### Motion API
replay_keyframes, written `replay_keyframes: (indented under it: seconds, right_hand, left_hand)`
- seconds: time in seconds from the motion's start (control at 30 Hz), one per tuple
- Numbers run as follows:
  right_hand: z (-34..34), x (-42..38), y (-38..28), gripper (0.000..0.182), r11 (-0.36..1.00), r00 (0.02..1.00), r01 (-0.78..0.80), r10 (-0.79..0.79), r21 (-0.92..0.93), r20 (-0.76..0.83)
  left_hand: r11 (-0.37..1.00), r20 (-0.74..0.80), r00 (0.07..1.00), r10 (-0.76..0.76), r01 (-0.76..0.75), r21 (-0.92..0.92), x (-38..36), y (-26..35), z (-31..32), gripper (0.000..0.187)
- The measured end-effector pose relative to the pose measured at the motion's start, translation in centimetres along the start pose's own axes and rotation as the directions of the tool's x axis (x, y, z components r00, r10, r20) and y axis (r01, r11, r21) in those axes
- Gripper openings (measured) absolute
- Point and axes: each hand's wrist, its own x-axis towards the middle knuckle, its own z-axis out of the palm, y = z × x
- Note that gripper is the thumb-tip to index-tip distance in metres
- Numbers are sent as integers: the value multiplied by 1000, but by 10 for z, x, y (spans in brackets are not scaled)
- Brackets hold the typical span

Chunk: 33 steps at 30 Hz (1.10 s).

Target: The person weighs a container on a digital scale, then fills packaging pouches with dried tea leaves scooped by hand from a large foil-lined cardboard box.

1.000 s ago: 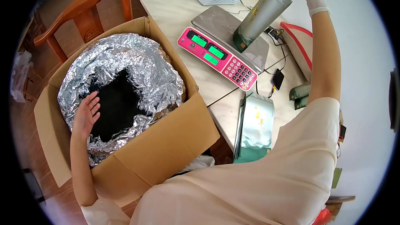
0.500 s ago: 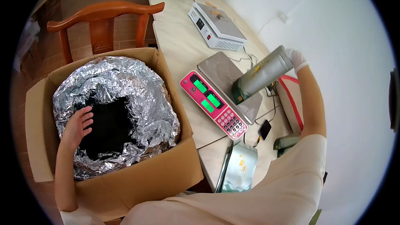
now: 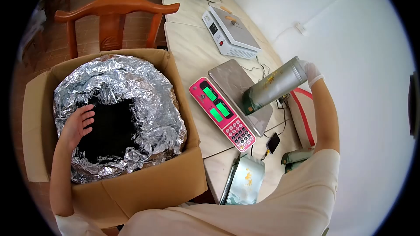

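My left hand (image 3: 78,126) hovers over the left part of the opening in the crumpled silver foil (image 3: 151,85), bare, with its fingers apart and slightly curled. Inside the foil is a dark, loose mass (image 3: 111,126), too black to make out in detail. My right hand (image 3: 311,72), in a white glove, grips the upper end of a silver-green pouch (image 3: 275,85) with gold writing; its fingers are mostly hidden behind the pouch. The pouch leans, its lower end on the metal plate of a pink digital scale (image 3: 223,113) with lit green displays.
A cardboard box (image 3: 144,192) surrounds the foil, with a wooden chair (image 3: 111,22) behind it. Flat pouches (image 3: 245,181) lie at the table's near edge, and more pouches (image 3: 297,157) by my right arm. A phone (image 3: 273,143), cables and a white heating-plate device (image 3: 232,32) are on the table.
The whole view has shifted slightly. My left hand stays over the foil opening, and my right hand stays at the pouch, which keeps nearly the same tilt on the scale.
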Motion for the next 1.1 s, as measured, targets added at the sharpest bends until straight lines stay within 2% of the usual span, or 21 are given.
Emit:
replay_keyframes:
  seconds: [0.07, 0.13, 0.17, 0.3, 0.37, 0.4, 0.47, 0.5, 0.53, 0.57, 0.6, 0.67, 0.7, 0.73, 0.77, 0.8, 0.87, 0.93, 1.03, 1.07, 1.1]
  right_hand:
    - [-4, -4, -16, 18, 954, 973, -219, 197, 204, 123]
    - [-9, -27, -54, 19, 932, 1000, 12, -9, -363, 10]
    - [-14, -43, -80, 20, 959, 987, -162, 163, -232, -16]
    - [-27, -82, -108, 27, 996, 997, -75, 73, 56, 41]
    - [-30, -88, -106, 30, 913, 966, -165, 226, 373, -127]
    - [-29, -93, -104, 30, 909, 963, -174, 237, 379, -126]
    - [-29, -101, -99, 26, 969, 982, 74, -31, 234, -184]
    - [-28, -99, -98, 25, 881, 973, -45, 145, 470, -178]
    - [-26, -100, -95, 25, 880, 973, -53, 152, 472, -173]
    - [-26, -101, -90, 25, 992, 960, 129, -127, -8, -251]
    - [-27, -99, -81, 25, 830, 896, 275, -404, -486, -182]
    - [-39, -83, -55, 32, 874, 877, 316, -418, -370, -238]
    - [-43, -79, -56, 31, 871, 919, 327, -201, 367, -340]
    - [-39, -80, -54, 30, 369, 965, 225, 40, 902, -257]
    - [-37, -84, -63, 29, 161, 962, 239, 96, 958, -256]
    - [-35, -91, -81, 28, 203, 948, 299, 47, 932, -314]
    - [-15, -109, -136, 27, 480, 879, 466, -153, 743, -452]
    - [17, -123, -197, 26, 734, 713, 642, -463, 222, -527]
    - [86, -114, -285, 27, 544, 409, 769, -823, -336, -395]
    - [112, -101, -312, 27, 462, 350, 830, -868, -313, -353]
    - [148, -65, -326, 23, 168, 315, 930, -819, 326, -479]
  left_hand:
    - [1000, 9, 1000, 7, -7, -15, 1, -1, -2, 34]
    - [1000, 16, 999, 28, -28, -6, -2, -2, -2, 35]
    - [999, 17, 999, 45, -45, -1, -2, -2, -2, 35]
    - [999, 41, 998, 47, -47, -18, 2, -5, -8, 36]
    - [999, 46, 998, 48, -48, -8, 2, -5, -8, 36]
    - [999, 45, 998, 53, -52, -9, 2, -5, -7, 36]
    - [998, 56, 997, 55, -55, -3, 7, -6, -11, 36]
    - [998, 56, 997, 62, -61, -5, 8, -8, -13, 36]
    - [998, 60, 997, 55, -55, -2, 8, -9, -13, 36]
    - [998, 66, 996, 66, -65, -10, 8, -9, -13, 36]
    - [997, 71, 995, 76, -75, -19, 9, -9, -14, 36]
    - [998, 85, 994, 64, -63, -14, 12, -10, -17, 37]
    - [997, 101, 992, 70, -69, -20, 13, -10, -18, 36]
    - [997, 117, 991, 71, -69, -22, 14, -10, -20, 35]
    - [998, 117, 991, 64, -61, -31, 11, -7, -17, 35]
    - [999, 121, 992, 34, -33, -5, 9, -6, -15, 35]
    - [997, 133, 988, 77, -76, -17, 8, -4, -11, 36]
    - [998, 152, 986, 60, -61, 1, 12, -4, -16, 35]
    - [995, 187, 978, 98, -96, -19, 25, -4, -29, 35]
    - [992, 197, 973, 118, -105, -74, 28, -4, -34, 35]
    - [985, 201, 970, 139, -114, -132, 30, -5, -39, 35]
